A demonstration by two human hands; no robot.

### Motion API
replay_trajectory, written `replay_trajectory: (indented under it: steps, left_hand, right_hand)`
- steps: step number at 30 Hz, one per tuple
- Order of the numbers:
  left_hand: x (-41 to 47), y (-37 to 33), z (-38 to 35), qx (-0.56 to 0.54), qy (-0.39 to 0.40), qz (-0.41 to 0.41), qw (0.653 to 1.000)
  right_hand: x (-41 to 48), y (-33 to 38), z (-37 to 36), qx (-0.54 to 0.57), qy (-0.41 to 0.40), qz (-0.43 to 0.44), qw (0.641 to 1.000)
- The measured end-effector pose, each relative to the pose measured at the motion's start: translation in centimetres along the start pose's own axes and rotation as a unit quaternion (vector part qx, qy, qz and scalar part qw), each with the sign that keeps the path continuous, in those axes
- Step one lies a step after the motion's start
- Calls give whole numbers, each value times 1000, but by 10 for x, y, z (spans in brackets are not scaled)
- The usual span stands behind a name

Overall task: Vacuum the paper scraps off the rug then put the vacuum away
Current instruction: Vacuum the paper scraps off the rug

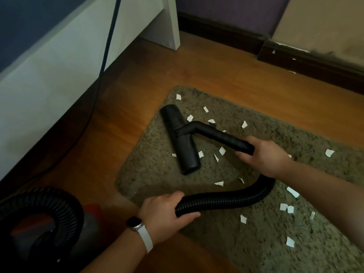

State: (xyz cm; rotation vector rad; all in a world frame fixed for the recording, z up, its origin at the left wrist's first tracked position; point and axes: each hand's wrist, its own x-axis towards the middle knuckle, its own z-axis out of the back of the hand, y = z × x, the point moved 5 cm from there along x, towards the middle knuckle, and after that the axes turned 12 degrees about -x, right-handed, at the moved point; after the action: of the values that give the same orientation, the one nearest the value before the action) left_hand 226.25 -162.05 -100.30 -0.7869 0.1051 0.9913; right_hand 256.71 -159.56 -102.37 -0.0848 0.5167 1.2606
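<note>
A shaggy olive rug [256,233] lies on the wooden floor, strewn with several white paper scraps [222,150]. The black floor nozzle [180,140] rests flat on the rug's near-left part, joined to a short black tube [220,135]. My right hand [264,154] grips the rear end of that tube. My left hand [167,211] grips the ribbed black hose [226,200], which curves from the tube down to it. The vacuum body [49,229], dark with a red part, sits at the bottom left with more hose coiled over it.
A white bed frame [59,75] fills the left side, its leg [167,22] standing on the wooden floor [128,95]. A dark power cord [106,52] runs down along the frame. Dark skirting [295,60] lines the far wall, with a few scraps on it.
</note>
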Motion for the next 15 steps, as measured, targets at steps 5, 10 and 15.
replay_trajectory:
  steps: [5, 10, 15]
  left_hand:
    - [4, -11, -4, 17, 22, -20, 999]
    - [8, -14, 1, 42, -2, -43, 998]
    - [15, -4, 27, 19, -96, -51, 994]
  right_hand:
    - [-19, -29, -11, 39, 12, -30, 999]
    - [-26, -26, 1, 88, -23, -25, 996]
    - [14, 6, 40, 94, -68, -10, 993]
